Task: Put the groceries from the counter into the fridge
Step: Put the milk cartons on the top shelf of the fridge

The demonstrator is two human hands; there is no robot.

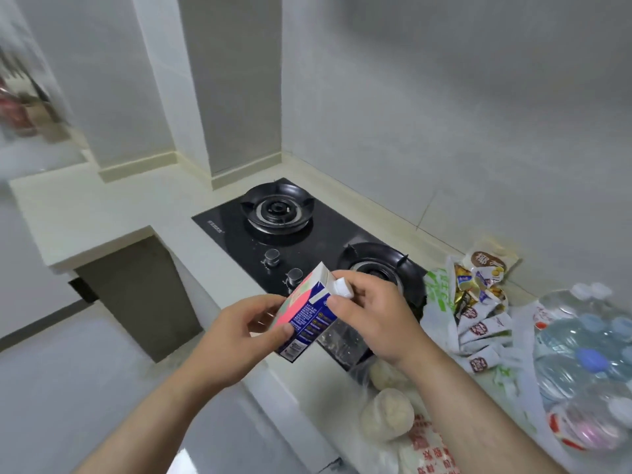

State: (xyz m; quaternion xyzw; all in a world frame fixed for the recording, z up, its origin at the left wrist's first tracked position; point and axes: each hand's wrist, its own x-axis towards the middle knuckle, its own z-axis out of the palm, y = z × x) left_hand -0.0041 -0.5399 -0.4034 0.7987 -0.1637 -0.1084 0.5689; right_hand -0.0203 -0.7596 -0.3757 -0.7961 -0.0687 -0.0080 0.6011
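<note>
Both our bare forearms reach in from the bottom edge, angling toward each other. Our left hand (239, 340) curls round the lower half of the carton (306, 319), thumb laid across its near face. Our right hand (379, 316) sits over to the right, knuckles up, thumb and fingertips pinching the white cap (343, 289).

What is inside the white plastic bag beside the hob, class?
Small snack packets spill from the white plastic bag; anything beneath them is covered.
</note>
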